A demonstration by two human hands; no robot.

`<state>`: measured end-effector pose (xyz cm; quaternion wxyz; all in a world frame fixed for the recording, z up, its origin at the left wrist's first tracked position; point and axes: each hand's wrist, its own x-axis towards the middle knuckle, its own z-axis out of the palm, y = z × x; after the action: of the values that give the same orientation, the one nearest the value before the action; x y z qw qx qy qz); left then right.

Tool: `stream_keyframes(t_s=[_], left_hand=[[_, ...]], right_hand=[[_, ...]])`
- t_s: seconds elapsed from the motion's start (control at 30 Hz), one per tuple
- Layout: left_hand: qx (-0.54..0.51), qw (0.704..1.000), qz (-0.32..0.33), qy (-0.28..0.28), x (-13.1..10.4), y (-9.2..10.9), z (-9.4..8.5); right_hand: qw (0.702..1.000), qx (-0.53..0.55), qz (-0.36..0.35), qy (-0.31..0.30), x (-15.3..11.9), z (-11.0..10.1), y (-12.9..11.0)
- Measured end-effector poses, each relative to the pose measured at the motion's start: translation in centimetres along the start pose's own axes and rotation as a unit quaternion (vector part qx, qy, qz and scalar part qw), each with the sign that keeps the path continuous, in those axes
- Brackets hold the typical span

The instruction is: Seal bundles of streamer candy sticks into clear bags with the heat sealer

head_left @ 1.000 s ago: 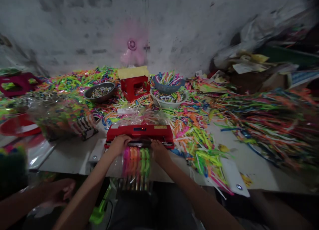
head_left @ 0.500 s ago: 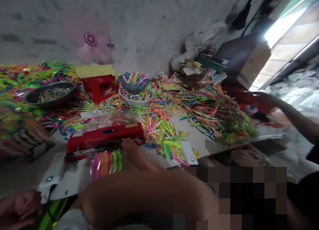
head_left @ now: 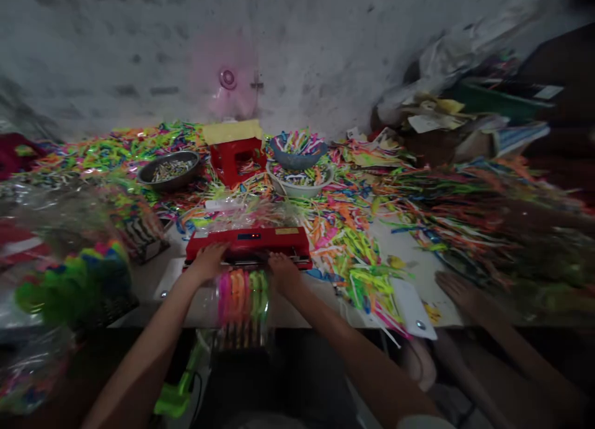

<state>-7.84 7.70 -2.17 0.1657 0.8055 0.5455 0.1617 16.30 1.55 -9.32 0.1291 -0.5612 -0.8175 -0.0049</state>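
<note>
**Left hand [head_left: 212, 261], right hand [head_left: 284, 273] on long red boxlike machine [head_left: 274, 240]**

They touch it at eight and four o'clock, each grip's closure unclear; a clear plastic bag of pink, orange and green strips [head_left: 242, 302] extends from six.

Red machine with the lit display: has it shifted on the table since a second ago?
No, not visibly: the red machine keeps its place against the red stool behind it.

A metal bowl [head_left: 173, 183] sits left of a red stool [head_left: 221, 167] topped with yellow card [head_left: 231, 131], before a grey wall [head_left: 316, 57].
</note>
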Motion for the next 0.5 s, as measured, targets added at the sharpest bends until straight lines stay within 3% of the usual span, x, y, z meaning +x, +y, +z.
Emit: stream_keyframes(t_s=[0.1, 0.2, 0.37, 0.43, 0.5], left_hand=[[0.044, 0.999, -0.013, 0.021, 0.6, -1.6, 0.1], [-0.048, 0.997, -0.010, 0.054, 1.8, -1.2, 0.3], [-0.314, 0.930, -0.127, 0.141, 6.3, 0.1, -1.7], [-0.348, 0.914, -0.151, 0.144, 8.8, 0.5, -2.9], [-0.385, 0.898, -0.166, 0.136, 11.1, 0.9, -4.2]], right_hand=[[0.998, 0.042, 0.031, 0.024, 0.5, -0.8, 0.6], [0.980, 0.154, 0.089, 0.094, 0.8, -1.9, 1.7], [0.885, 0.331, 0.202, 0.256, -2.1, -1.1, 1.6], [0.859, 0.370, 0.270, 0.230, -4.1, 0.6, 0.4], [0.838, 0.422, 0.320, 0.134, -6.0, 2.3, -1.2]])
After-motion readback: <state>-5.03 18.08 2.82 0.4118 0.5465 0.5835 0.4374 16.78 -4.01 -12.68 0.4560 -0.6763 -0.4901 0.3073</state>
